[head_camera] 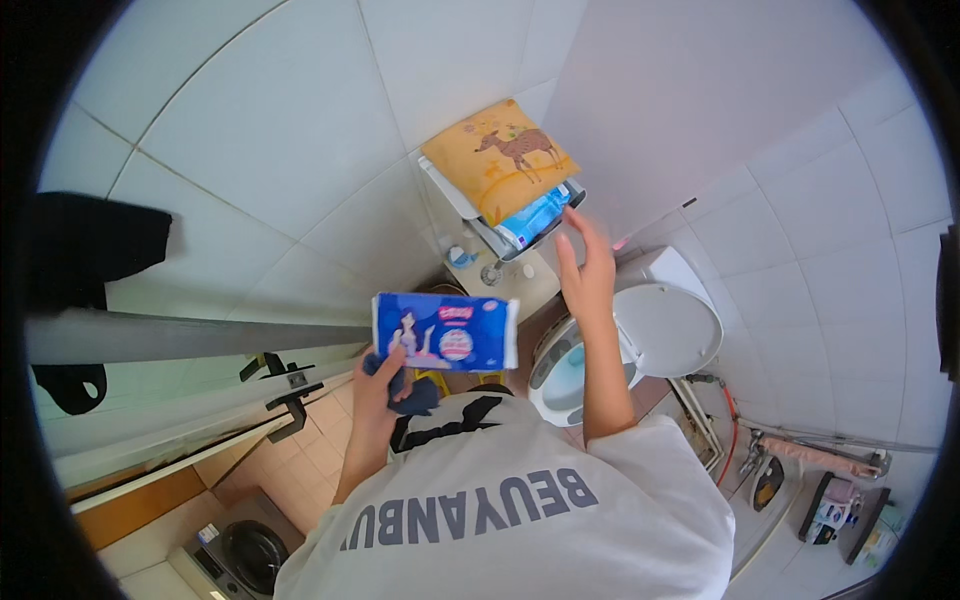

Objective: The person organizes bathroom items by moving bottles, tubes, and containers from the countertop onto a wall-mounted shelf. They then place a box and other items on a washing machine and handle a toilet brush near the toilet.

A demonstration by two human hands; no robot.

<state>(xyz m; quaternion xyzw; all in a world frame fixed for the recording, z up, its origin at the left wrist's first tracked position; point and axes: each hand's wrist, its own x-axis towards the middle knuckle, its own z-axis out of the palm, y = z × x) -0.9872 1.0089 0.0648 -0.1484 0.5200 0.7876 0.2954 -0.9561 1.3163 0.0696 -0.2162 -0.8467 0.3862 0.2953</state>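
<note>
My left hand (379,394) grips a blue plastic-wrapped pack (450,330) by its lower left corner; the pack bears writing and a printed figure. A bunched dark blue cloth (416,397) is held in that same hand. My right hand (587,274) is empty, its thumb and fingers apart, beside a grey-and-white container (504,246). Inside that container lies a light blue soft packet (536,216), close to my right fingertips; whether they touch it I cannot tell. A yellow fabric item with a deer print (517,150) rests over the container's top and partly covers the packet.
Below the container, a cream ledge (536,289) carries small items. To the right stands a toilet (559,382) with its lid (667,330) raised. A glass door with a black handle (289,405) is on the left. At lower left is a washing machine (251,551).
</note>
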